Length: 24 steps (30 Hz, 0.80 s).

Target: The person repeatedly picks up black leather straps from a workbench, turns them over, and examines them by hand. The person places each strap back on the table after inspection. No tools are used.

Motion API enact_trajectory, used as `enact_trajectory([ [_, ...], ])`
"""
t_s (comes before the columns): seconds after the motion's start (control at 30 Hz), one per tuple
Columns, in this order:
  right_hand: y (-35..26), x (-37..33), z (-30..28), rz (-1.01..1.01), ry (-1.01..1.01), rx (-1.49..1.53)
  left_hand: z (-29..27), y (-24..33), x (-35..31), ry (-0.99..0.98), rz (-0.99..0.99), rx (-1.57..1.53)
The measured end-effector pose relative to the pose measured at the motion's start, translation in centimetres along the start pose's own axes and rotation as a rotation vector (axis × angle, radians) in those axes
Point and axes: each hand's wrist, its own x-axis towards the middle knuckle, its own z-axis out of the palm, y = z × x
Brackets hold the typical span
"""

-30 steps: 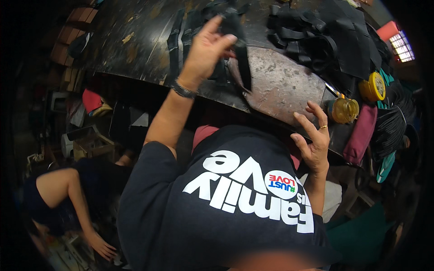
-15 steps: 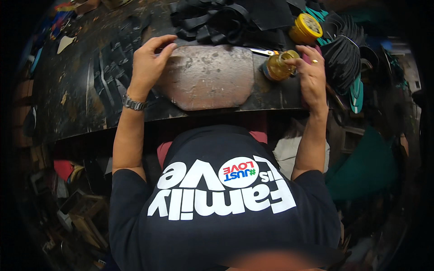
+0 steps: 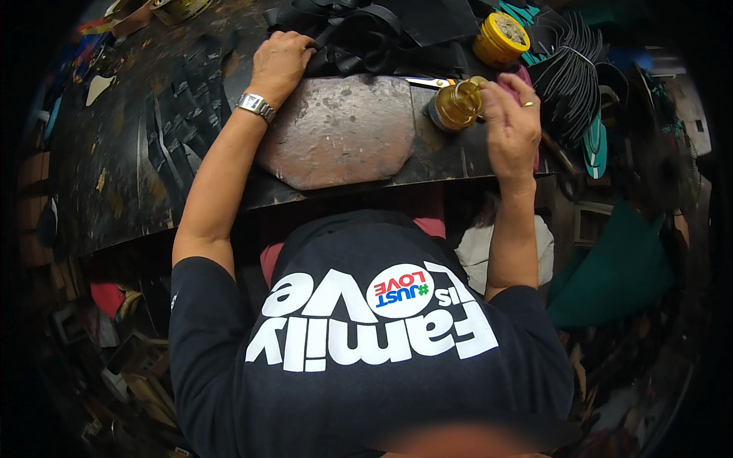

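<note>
**Head view: two hands at a dark workbench, one on black straps, one by a brass tin**

The left hand point(image 3: 281, 62) lies on a heap of black straps point(image 3: 359, 38) at the far edge of the worn stone slab point(image 3: 336, 130); its fingers are curled down onto the straps, though whether they actually pinch one cannot be told. A metal watch point(image 3: 254, 105) sits on that wrist. The right hand point(image 3: 510, 126) is raised just beside a small brass-coloured tin point(image 3: 456, 104), fingers loosely bent and together (a ring shows on one), touching or nearly touching the tin's side. The tin stands on the dark workbench point(image 3: 114, 175) right of the slab. Behind it stands a yellow-lidded jar point(image 3: 500, 40), and a bundle of black cords point(image 3: 569, 76) lies further right.
</note>
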Motion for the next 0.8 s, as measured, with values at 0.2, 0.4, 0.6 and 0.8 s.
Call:
enact_trajectory([
  [0.2, -1.1, -2.8, -0.2, -0.057, -0.028, -0.286, -3.8, -1.3, -0.2, 0.388, -0.057, -0.235],
  [0.4, -3.1, -3.1, -0.4, 0.005, -0.032, -0.072, -6.3, -0.4, -5.0, 0.349, -0.548, -1.612],
  [0.6, -6.7, -2.5, 3.2, 0.296, -0.096, 0.919, -4.1, 8.4, -10.0, 0.056, -0.589, -1.829],
  [0.8, -8.3, -2.1, 6.1, 0.179, -0.354, 0.837, -4.5, 10.8, -11.4, 0.070, -0.524, -1.760],
])
